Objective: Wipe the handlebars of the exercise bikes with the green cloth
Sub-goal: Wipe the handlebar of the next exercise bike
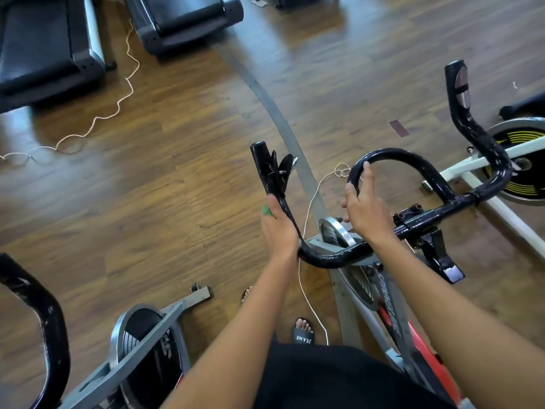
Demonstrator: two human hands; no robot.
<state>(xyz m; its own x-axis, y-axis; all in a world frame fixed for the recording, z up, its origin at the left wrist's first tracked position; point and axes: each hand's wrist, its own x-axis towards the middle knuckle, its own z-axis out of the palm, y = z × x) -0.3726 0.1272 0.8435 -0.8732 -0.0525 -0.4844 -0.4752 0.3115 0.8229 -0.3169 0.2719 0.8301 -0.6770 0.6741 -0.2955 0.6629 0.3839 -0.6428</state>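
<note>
Two treadmills [44, 48] top left, cropped by frame. Below them, neighbouring bike's handlebar [50, 317] cut by left edge; its flywheel [141, 323] alongside. Open wooden floor [177, 202] left of and beyond hands; white cord [118, 104] trails across it. Left hand [278, 228] gripping left horn of handlebars [324, 262]; green cloth [267, 210] mostly hidden in palm, corner showing at fingers. Horn points away from person; crossbar long axis left-right. Right hand [365, 208] curled over centre loop. Right horn near another bike's flywheel [522, 143].
</note>
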